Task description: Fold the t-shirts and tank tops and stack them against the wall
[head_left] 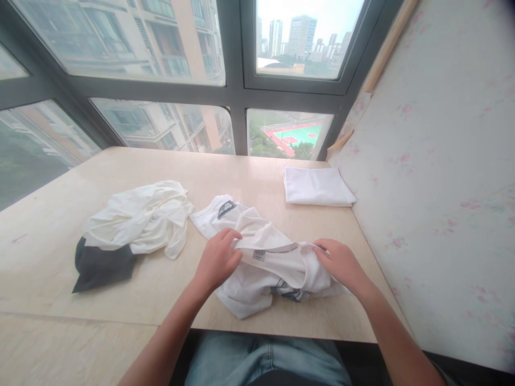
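Note:
A crumpled white T-shirt (249,289) with dark printed patches lies in front of me on the wooden surface. My left hand (219,257) pinches the shirt's edge on its left side, thumb and fingers pressed together. On the right, my right hand (336,260) grips the same shirt near its other edge. Between the hands the fabric is stretched, and a small grey label shows inside it. One sleeve with a black logo points toward the window.
Left of the shirt lies a rumpled cream garment (140,214), partly over a dark grey cloth (104,268). A folded white cloth (317,186) sits at the back right, beside the floral wall (446,177). Windows with a grey frame (237,91) border the wooden surface (161,292).

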Action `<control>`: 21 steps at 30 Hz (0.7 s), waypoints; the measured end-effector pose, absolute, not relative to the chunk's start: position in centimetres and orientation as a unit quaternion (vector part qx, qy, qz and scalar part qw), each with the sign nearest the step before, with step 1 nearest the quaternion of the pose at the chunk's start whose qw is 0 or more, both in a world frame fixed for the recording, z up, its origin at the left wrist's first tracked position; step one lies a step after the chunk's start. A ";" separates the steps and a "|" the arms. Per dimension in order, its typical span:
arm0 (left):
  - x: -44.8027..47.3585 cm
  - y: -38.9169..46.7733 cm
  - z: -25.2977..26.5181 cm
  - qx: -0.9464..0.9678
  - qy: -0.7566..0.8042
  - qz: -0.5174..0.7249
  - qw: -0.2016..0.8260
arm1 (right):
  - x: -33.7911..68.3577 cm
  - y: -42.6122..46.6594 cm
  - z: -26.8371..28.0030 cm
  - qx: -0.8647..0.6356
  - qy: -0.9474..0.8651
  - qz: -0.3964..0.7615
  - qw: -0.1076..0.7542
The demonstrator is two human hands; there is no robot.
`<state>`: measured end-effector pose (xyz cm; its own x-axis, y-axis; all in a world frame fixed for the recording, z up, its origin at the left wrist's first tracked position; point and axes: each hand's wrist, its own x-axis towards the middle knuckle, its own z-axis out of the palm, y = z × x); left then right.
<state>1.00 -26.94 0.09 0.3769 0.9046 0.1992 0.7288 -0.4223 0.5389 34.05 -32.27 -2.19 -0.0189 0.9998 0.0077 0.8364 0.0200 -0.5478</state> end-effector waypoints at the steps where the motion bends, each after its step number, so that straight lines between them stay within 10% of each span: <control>1: 1.2 -27.1 0.1 0.797 0.515 0.258 0.181 | 33.9 -32.3 -2.2 -0.660 -0.694 0.193 0.213; 13: 4.1 -29.5 0.9 0.821 0.460 0.323 0.099 | 30.3 -32.2 -2.7 -0.587 -0.746 0.164 0.268; 21: 3.0 -30.1 0.0 0.828 0.484 0.276 0.056 | 32.4 -32.6 0.7 -0.600 -0.689 -0.091 0.397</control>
<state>2.95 -30.11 -0.03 0.3782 0.8330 0.4038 0.7712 -0.5248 0.3602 32.41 -32.64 0.65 0.0348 0.7543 0.6555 0.8989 0.2630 -0.3505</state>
